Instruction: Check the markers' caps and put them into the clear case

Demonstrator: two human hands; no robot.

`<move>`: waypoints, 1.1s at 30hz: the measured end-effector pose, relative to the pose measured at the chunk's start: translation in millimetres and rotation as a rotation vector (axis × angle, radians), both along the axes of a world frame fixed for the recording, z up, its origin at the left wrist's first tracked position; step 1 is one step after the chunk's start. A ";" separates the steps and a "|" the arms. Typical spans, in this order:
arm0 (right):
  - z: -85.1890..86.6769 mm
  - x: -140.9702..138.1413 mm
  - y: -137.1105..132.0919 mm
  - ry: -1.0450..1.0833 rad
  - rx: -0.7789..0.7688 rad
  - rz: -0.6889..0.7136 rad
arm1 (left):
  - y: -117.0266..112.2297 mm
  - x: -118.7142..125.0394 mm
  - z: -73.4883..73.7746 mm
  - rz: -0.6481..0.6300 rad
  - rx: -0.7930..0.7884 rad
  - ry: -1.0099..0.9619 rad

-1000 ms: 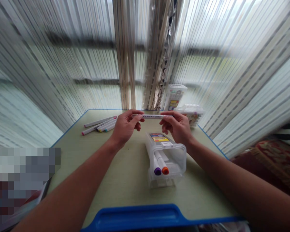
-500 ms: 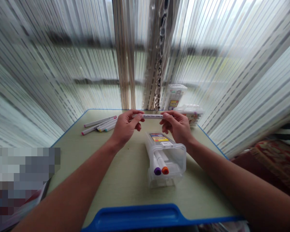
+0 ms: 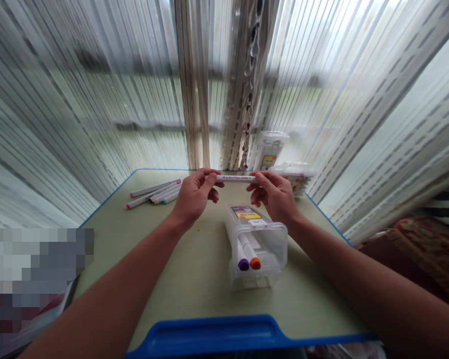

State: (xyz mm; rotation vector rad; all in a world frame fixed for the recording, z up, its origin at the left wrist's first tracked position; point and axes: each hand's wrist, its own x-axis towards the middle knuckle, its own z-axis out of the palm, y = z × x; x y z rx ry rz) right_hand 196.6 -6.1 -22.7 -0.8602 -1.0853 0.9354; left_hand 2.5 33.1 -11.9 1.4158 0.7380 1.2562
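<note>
Both hands pinch one marker above the desk's middle.

The marker [image 3: 235,178] is slim and white with dark print, lying level, its long axis running left to right. The left hand [image 3: 195,195] grips its left end, the right hand [image 3: 275,194] its right end, fingers narrowed on it, over the clear box [image 3: 271,240].

Slim white marker [image 3: 235,178] with dark print running along its barrel, hanging level and crosswise above the far middle of the table [image 3: 187,284], each end being pinched by the left hand [image 3: 194,195] and right hand [image 3: 275,195]
</note>
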 end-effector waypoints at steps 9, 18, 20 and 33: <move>-1.1 0.5 1.7 0.018 -0.021 -0.006 | -0.1 0.5 0.9 0.018 -0.058 -0.023; -1.0 1.8 4.0 -0.009 0.008 -0.110 | 5.0 -2.3 -0.6 0.124 0.032 -0.019; -2.1 2.4 4.8 -0.016 0.009 -0.131 | 6.2 -2.6 -1.6 0.156 0.068 -0.010; -1.7 3.5 5.6 0.055 -0.046 -0.081 | 5.5 -4.3 1.3 0.168 0.019 -0.065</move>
